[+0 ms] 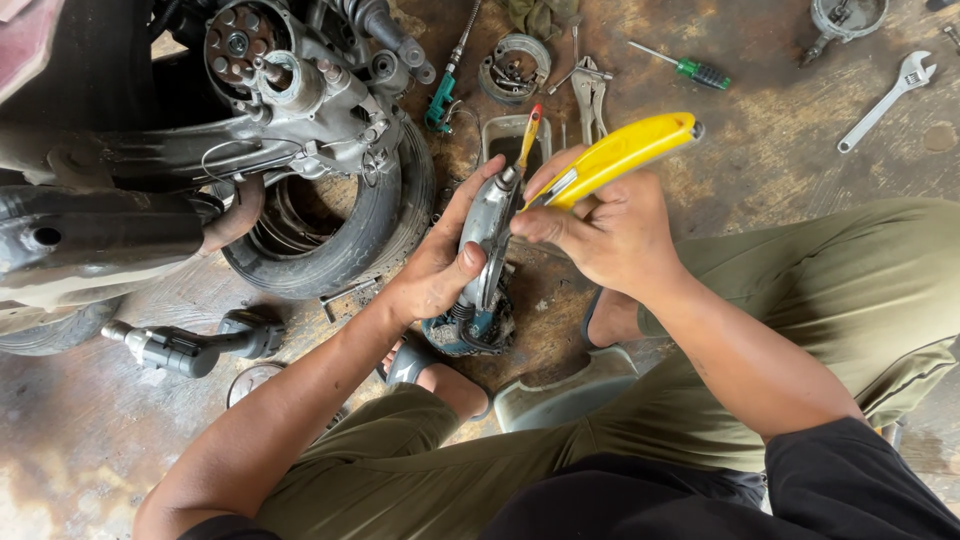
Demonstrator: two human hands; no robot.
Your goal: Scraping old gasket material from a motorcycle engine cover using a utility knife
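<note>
Yellow utility knife (612,155) in the right hand (600,235), fist wrapped round the lower end of the handle so most of the yellow body sticks up and out to the right, with the blade end down at the thumb and touching the curved grey metal part (487,235). That part looks like a brake shoe, stood up on edge between both hands. The left hand (435,265) is clamped on it from the left side, thumb across the lower face and fingers running up the back edge, so both hands are closed on something and nearly touching each other across the part.

Just under the part there's a grimy bluish-green tool body (468,328) sitting on the concrete floor (760,130), right between the person's sandalled feet. Olive trousers fill the lower right.

Behind the left hand is a worn tyre (345,245) lying with a scooter engine casing (300,95) over it. Further up the floor, well clear of the hands: a second brake shoe pair with springs (516,68), a pair of pliers (590,95), a green-handled screwdriver (685,66), and an adjustable spanner (888,98) off to the far right. An impact wrench (195,345) lies on the floor left of the left forearm. A small orange-handled tool (529,135) pokes up just above the part, can't tell what it is
</note>
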